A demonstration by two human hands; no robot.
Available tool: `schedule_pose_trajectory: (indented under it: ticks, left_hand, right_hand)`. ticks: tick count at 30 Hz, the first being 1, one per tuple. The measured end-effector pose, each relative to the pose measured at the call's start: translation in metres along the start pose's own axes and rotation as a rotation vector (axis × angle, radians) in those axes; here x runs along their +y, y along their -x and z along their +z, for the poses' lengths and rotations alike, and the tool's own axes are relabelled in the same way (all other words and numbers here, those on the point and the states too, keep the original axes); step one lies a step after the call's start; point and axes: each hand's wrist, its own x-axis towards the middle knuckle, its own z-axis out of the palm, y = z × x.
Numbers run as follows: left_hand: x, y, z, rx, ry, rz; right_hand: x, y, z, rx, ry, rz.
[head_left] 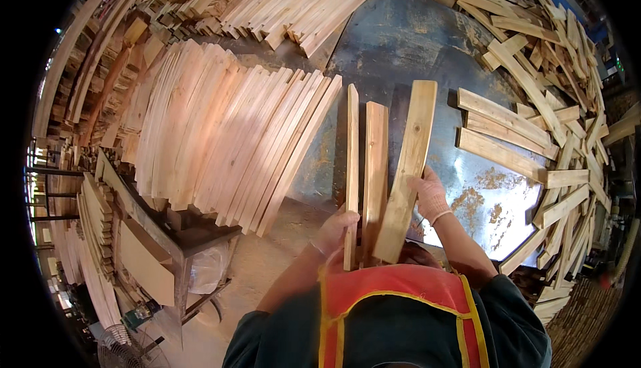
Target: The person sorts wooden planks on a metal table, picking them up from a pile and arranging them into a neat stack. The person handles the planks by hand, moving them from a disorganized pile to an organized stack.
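Three wooden boards stand out in front of my red and yellow apron [394,288]. My left hand [336,231], in a pale glove, is closed around a thin board [352,161] seen on its narrow edge. Closed on the right side of a wider, knotty board [412,147] is my gloved right hand [431,194]; this board tilts slightly to the right. Between these two lies a middle board [376,161], which neither hand visibly grips. The lower ends of the boards reach close to the apron.
To the left, a long row of boards [227,134] leans on edge, with another stack [307,1] behind it. A metal table [407,34] spreads ahead. Loose boards [507,127] lie on its right, beside a jumbled heap [567,167]. A metal frame [180,261] stands at lower left.
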Motion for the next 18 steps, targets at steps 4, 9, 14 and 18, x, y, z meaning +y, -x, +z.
schedule_pose_trajectory:
  ticks: [4,9,14,18]
  left_hand:
    - [0.009,-0.002,0.006,0.028,-0.167,0.088]
    - [0.019,0.013,0.026,0.161,-0.274,0.242]
    - [0.097,0.057,0.055,0.361,-0.517,0.627]
    - [0.123,0.09,0.038,0.566,-0.595,0.607]
  right_hand:
    - [-0.012,0.02,0.041,0.136,1.139,0.011]
    - [0.012,0.031,0.103,-0.045,0.859,-0.005]
    - [0.037,-0.019,0.18,-0.277,0.787,-0.056]
    - [0.072,-0.052,0.227,-0.385,0.965,-0.18]
